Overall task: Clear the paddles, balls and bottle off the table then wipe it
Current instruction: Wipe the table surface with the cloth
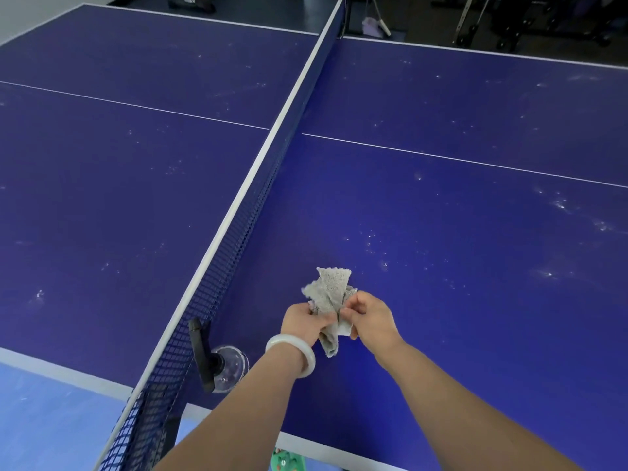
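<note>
Big blue table (pixel 441 215) is filling pretty much the whole view, showing whitish smudges all over, with the net (pixel 238 239) running down the middle. Just right of the net, by the near edge, the left hand (pixel 304 322) and right hand (pixel 368 317) are both gripping a bunched-up grey cloth (pixel 331 287), fingers curling round it. A white bangle (pixel 294 351) is sitting on the left wrist.

Both hands hold a crumpled grey cloth (pixel 331 294) above the blue bench (pixel 458 232), right of the net (pixel 258 185). The left hand (pixel 304 322) grips it; the right hand (pixel 368 314) pinches it.
</note>
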Available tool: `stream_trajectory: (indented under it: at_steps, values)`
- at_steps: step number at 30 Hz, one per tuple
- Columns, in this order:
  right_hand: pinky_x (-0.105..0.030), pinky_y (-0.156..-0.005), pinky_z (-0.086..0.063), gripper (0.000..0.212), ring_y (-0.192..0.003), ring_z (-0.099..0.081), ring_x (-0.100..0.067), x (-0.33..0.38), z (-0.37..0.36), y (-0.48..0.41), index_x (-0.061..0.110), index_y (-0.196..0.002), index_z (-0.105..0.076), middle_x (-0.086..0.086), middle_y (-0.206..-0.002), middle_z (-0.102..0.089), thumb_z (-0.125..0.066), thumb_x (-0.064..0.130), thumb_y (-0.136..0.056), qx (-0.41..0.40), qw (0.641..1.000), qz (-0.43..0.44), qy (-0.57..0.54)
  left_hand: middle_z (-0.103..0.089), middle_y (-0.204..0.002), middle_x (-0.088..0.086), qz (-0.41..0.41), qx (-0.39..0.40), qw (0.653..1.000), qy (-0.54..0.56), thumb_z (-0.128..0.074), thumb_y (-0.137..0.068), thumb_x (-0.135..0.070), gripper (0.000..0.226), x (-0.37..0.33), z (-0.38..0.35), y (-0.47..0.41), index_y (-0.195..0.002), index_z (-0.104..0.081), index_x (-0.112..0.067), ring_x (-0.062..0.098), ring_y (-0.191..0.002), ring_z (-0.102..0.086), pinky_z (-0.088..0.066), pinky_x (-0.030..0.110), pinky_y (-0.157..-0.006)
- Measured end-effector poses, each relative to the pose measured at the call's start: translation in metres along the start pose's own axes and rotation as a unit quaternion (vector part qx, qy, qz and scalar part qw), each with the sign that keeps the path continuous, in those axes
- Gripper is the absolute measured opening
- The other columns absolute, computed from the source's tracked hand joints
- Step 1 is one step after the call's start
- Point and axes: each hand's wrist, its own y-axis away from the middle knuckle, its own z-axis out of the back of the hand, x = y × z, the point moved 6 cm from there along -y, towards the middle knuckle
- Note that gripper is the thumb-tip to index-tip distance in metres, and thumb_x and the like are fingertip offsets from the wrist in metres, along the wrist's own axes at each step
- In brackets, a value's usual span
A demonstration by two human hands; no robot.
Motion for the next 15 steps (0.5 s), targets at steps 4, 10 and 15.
stream_trajectory:
  at_steps: [4, 10, 15]
  values:
    - [-0.025, -0.046, -0.05, 0.014, -0.055, -0.069, -0.02, 0.014, 0.02, -0.008, 0.015, -0.088, -0.049, -0.009, -0.096, -0.062, -0.045, 0.01, -0.101, 0.003, 1.0, -0.009, -0.025, -0.066, -0.116, 0.009, -0.04, -0.117, 0.99, -0.063, -0.058, -0.097, -0.019, 0.026, -0.035, 0.019, -0.003, -0.12, -0.058, -0.008, 0.026, -0.097, -0.064, -0.051, 0.035, -0.077]
    - [-0.018, -0.06, -0.052, 0.015, -0.073, -0.062, -0.014, 0.063, 0.066, -0.02, 0.023, -0.088, -0.046, 0.0, -0.087, -0.06, -0.045, 0.016, -0.102, -0.041, 0.992, 0.097, 0.068, -0.066, -0.099, 0.0, -0.141, -0.143, 0.978, -0.049, -0.055, -0.098, -0.018, 0.004, -0.086, 0.038, -0.012, -0.099, -0.059, -0.016, 0.016, -0.085, -0.062, -0.044, 0.022, -0.064]
    - [-0.024, -0.053, -0.035, 0.022, -0.061, -0.038, -0.013, 0.02, 0.077, -0.025, 0.023, -0.077, -0.042, 0.004, -0.074, -0.043, -0.05, 0.018, -0.098, -0.036, 0.984, -0.017, 0.174, -0.061, -0.121, 0.003, -0.078, -0.128, 0.978, -0.145, -0.058, -0.096, -0.02, 0.036, -0.063, 0.044, -0.021, -0.132, -0.054, -0.015, 0.022, -0.103, -0.06, -0.046, 0.03, -0.081]
